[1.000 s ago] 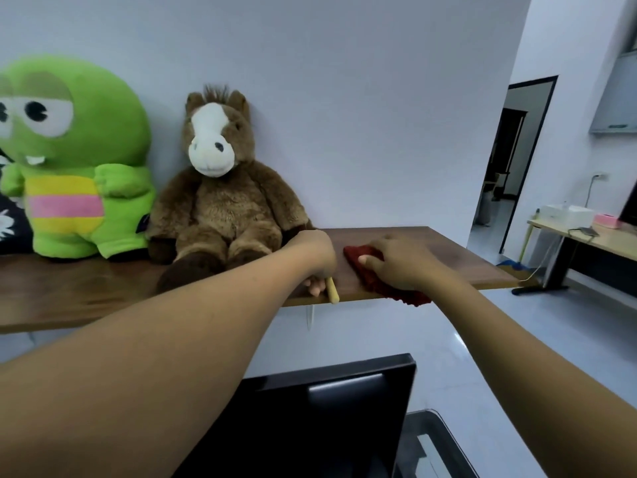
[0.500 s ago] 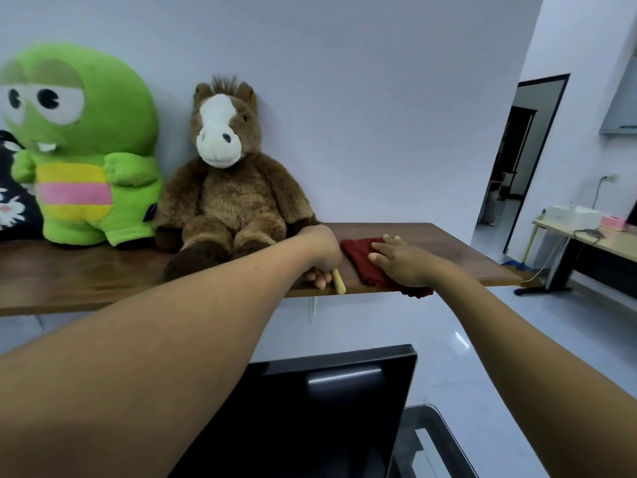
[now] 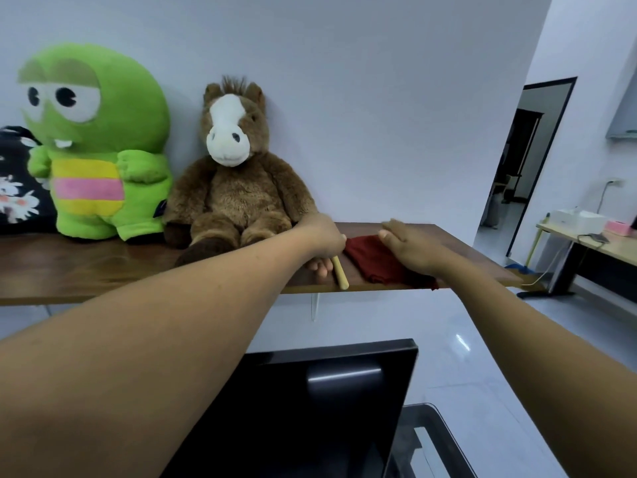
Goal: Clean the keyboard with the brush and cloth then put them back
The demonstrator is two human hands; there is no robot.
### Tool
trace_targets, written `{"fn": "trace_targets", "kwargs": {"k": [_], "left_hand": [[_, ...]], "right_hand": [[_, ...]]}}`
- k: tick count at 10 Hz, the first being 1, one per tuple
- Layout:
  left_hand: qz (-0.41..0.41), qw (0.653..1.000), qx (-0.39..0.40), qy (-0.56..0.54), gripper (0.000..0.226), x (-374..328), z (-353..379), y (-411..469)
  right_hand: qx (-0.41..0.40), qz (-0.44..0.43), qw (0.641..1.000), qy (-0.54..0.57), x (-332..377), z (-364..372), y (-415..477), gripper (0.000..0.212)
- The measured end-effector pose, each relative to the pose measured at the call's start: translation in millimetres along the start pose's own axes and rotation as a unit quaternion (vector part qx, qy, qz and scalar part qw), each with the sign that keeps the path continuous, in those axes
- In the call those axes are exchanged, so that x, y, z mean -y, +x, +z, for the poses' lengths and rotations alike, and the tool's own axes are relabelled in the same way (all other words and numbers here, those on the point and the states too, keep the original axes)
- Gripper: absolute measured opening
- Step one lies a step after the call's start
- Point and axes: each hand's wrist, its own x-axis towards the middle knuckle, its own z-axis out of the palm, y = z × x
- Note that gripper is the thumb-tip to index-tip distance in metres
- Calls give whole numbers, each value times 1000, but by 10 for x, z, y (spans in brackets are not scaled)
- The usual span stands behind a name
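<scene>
A dark red cloth [image 3: 370, 258] lies crumpled on the wooden shelf [image 3: 103, 270], near its front edge. My right hand [image 3: 410, 248] rests flat on the cloth's right part with the fingers stretched out, not gripping it. Just left of the cloth, the pale wooden handle of the brush [image 3: 340, 274] pokes out towards the shelf's front edge. My left hand [image 3: 322, 238] is curled around the brush and hides its bristle end. The keyboard is not in view.
A brown plush horse [image 3: 238, 198] sits right behind my left hand, with a green plush figure [image 3: 93, 146] to its left. A black monitor [image 3: 310, 408] stands below the shelf. A desk [image 3: 613, 246] and a doorway [image 3: 531, 160] are at the right.
My right hand has loosened from a grip on the cloth to a flat, open hand on top of it. My left hand stays on the brush at the same spot.
</scene>
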Motion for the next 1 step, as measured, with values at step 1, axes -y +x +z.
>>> {"fn": "trace_targets", "kwargs": {"k": [1], "left_hand": [[38,996,-69,-36,42,-7,-202,-152]], "right_hand": [[-73,22,997,31,150,-219,-61,46]]}}
